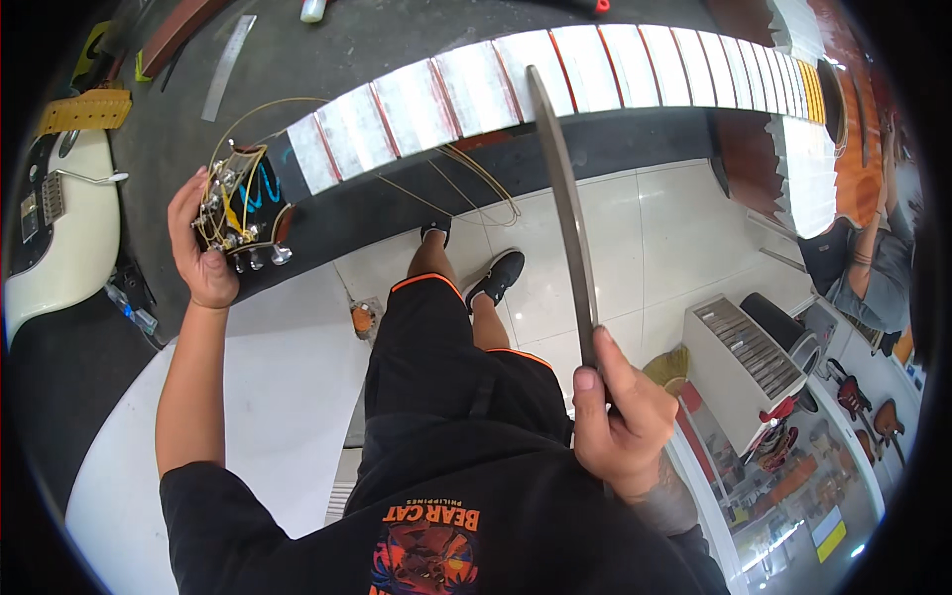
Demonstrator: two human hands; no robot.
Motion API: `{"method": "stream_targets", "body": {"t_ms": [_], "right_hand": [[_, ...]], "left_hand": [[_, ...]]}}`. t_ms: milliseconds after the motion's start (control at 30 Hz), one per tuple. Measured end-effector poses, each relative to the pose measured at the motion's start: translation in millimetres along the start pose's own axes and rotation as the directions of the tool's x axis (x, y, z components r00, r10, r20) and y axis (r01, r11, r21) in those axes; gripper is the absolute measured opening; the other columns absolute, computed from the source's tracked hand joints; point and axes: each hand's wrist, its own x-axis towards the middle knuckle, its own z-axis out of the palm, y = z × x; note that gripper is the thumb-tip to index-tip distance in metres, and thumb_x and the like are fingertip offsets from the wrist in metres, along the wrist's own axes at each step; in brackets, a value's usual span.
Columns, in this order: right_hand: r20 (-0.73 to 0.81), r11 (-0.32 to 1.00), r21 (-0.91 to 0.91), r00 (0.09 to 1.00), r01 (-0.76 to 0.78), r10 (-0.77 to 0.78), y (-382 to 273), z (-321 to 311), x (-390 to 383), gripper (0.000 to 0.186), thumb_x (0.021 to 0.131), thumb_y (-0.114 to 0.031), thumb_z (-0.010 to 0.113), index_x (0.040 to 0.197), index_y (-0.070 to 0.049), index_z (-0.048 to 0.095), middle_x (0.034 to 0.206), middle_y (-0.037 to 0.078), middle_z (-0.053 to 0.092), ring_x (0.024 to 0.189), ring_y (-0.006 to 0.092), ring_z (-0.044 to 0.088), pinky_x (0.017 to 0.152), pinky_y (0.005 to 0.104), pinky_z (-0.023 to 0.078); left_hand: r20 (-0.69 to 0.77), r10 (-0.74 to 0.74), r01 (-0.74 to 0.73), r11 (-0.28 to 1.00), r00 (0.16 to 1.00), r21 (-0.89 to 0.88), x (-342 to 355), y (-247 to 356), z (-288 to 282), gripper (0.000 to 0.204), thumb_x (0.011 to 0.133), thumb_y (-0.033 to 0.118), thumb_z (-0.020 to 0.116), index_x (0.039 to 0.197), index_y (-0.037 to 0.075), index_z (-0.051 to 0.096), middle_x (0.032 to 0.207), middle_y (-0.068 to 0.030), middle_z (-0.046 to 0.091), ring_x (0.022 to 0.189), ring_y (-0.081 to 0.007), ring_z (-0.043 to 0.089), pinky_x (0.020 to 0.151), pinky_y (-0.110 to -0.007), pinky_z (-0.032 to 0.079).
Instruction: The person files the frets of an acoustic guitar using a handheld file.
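Observation:
A guitar neck [416, 104] lies across the far part of the bench, its fingerboard covered in strips of white masking tape with reddish lines between them at the frets. Yellow tape [815, 94] marks its body end. My left hand [205, 248] is closed round the edge of the black headstock [266, 198], where tuners and loose, coiled strings show. In my right hand [630, 421] is a long, narrow metal file [565, 198], gripped at its near end between thumb and fingers. The file's far tip overlaps the taped fingerboard; whether it touches is unclear.
A cream electric guitar [89, 218] lies at the left, below a yellow notched piece [84, 111]. A steel ruler [228, 69] rests on the dark bench [327, 59]. Another person [873, 268] is at the right, beyond a cabinet of small drawers [744, 347].

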Motion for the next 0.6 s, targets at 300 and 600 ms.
{"method": "stream_targets", "body": {"t_ms": [300, 600], "right_hand": [[0.033, 0.972, -0.214, 0.995, 0.101, -0.097, -11.8, -0.4, 0.4, 0.051, 0.080, 0.009, 0.074, 0.131, 0.004, 0.066, 0.063, 0.005, 0.055, 0.047, 0.0152, 0.050, 0.045, 0.0294, 0.042], [0.009, 0.960, -0.266, 0.996, 0.087, -0.088, -18.6, 6.5, -0.6, 0.052, 0.077, 0.009, 0.074, 0.128, 0.002, 0.067, 0.064, 0.006, 0.058, 0.049, 0.0184, 0.055, 0.047, 0.0310, 0.046]], "left_hand": [[0.063, -0.026, 0.033, 0.993, 0.998, -0.113, -1.1, -10.0, -2.3, 0.083, 0.098, 0.070, 0.046, 0.136, -0.004, 0.053, 0.143, -0.0297, 0.049, 0.138, -0.0426, 0.048, 0.116, -0.053, 0.034], [0.150, -0.029, 0.053, 0.986, 0.988, -0.158, -2.9, -13.6, -5.0, 0.081, 0.100, 0.069, 0.045, 0.146, 0.002, 0.045, 0.149, -0.0316, 0.043, 0.141, -0.0419, 0.045, 0.117, -0.052, 0.035]]}}
